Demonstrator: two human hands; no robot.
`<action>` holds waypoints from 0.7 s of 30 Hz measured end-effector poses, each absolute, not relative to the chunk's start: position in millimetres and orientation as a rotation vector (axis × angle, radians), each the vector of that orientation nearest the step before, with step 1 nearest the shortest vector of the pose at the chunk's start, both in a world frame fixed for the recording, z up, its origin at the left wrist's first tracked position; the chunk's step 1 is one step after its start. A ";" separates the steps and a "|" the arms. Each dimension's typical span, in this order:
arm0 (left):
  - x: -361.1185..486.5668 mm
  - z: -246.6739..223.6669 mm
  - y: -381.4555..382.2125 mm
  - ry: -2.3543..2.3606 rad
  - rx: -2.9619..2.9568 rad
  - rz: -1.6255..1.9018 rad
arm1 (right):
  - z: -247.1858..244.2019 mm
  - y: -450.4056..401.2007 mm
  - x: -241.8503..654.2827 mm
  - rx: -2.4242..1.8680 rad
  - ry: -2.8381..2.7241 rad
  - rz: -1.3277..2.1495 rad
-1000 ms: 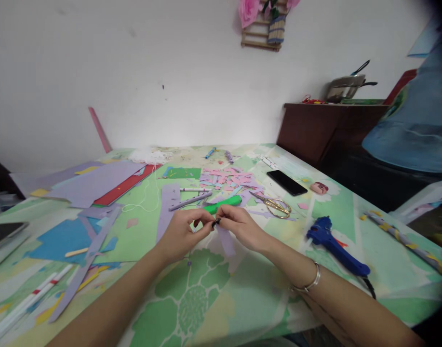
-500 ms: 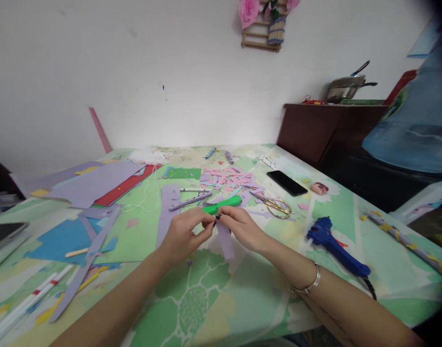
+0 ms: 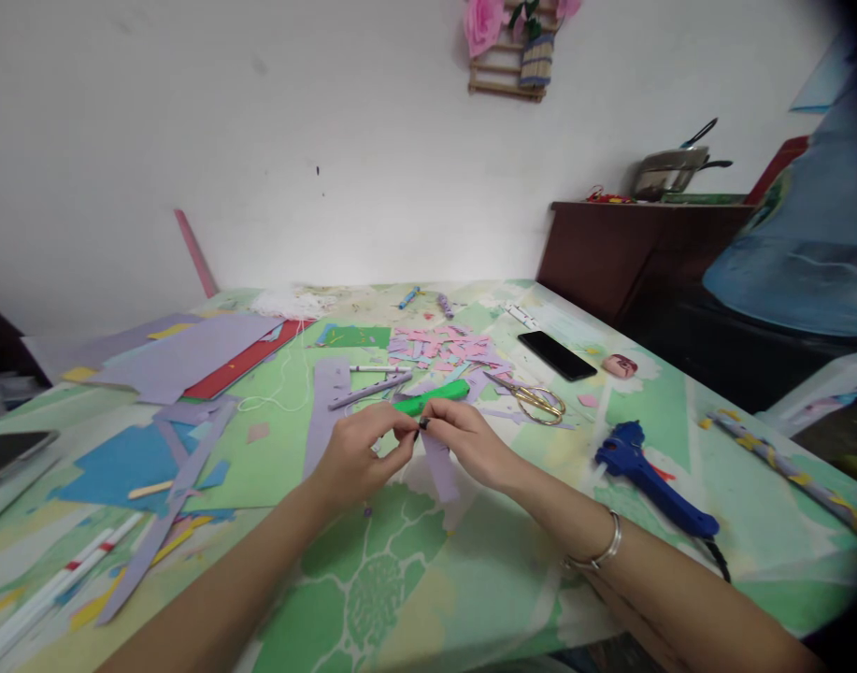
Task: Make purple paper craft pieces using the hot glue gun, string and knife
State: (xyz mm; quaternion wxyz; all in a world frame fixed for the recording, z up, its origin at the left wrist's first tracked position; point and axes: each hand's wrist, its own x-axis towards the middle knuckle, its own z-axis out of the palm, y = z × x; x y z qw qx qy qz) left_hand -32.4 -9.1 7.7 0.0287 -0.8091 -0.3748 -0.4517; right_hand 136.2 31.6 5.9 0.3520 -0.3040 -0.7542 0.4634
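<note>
Right hand (image 3: pixel 470 444) grip pinches purple strip (image 3: pixel 440 470), just nearer than green stick (image 3: pixel 434 397), likely steadying its end. Left hand (image 3: pixel 362 451) grip narrow, contents can't tell. Scissors (image 3: pixel 538 403) right of stick, seemingly for easy reach.

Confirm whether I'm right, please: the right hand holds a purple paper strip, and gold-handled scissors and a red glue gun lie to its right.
Not quite: in the head view, the glue gun is blue, not red. The right hand holds the purple paper strip, with gold-handled scissors and glue gun to its right.
</note>
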 end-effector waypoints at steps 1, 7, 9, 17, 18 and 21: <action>-32.6 8.3 -9.5 -1.171 -2.499 -1.384 | 5.8 31.5 136.0 -0.784 -1.955 1.197; -33.0 14.6 -12.5 -1.348 -2.593 -1.343 | 6.8 30.7 135.4 -0.791 -1.977 1.175; -32.9 16.3 -12.5 -1.405 -2.637 -1.353 | 6.7 30.9 135.5 -0.793 -1.984 1.160; -40.2 8.9 -3.8 -1.293 -2.691 -1.425 | 2.1 35.1 134.9 -0.900 -2.081 1.027; -41.2 7.3 -2.8 -1.258 -2.687 -1.414 | 1.8 35.4 134.9 -0.907 -2.092 0.996; -43.2 4.1 -1.2 -1.197 -2.666 -1.354 | 2.2 34.7 135.0 -0.918 -2.125 0.908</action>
